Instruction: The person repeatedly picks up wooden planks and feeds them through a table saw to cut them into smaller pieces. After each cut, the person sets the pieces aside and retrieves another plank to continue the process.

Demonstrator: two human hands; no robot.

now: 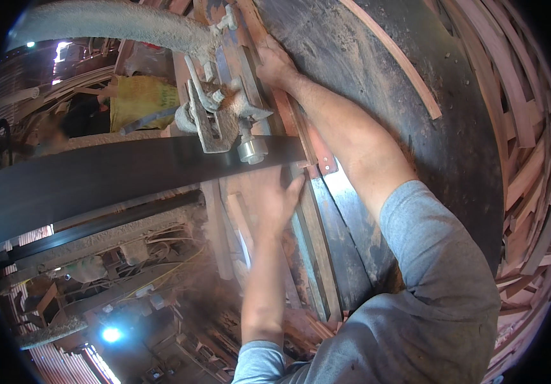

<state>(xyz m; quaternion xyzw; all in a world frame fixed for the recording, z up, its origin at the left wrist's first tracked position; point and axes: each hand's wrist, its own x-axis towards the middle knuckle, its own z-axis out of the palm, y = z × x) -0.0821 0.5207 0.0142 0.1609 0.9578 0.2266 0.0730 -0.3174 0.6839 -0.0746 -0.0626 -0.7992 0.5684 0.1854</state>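
A wide dark saw blade (pixel 128 166) stretches across from the left and ends near the middle, by a dusty metal blade guide (pixel 218 115). On its near side is my left hand (pixel 277 191), thumb spread from the fingers, lying against the wood; its fingertips are partly hidden behind the blade. Past the blade my right hand (pixel 277 64) reaches far forward, its fingers bent over a wooden strip (pixel 250 67). A long narrow wooden strip (pixel 320 246) runs toward me, right of my left hand. An orange-red plate (pixel 324 157) sits beside the blade's end.
The dark worktable (pixel 461 173) spreads out on the right, with a thin loose lath (pixel 403 64) on it. Heaped wood strips (pixel 528 179) line the far right. A thick dusty machine arm (pixel 115 25) arches over the upper left. A bright lamp (pixel 111 334) glows at lower left.
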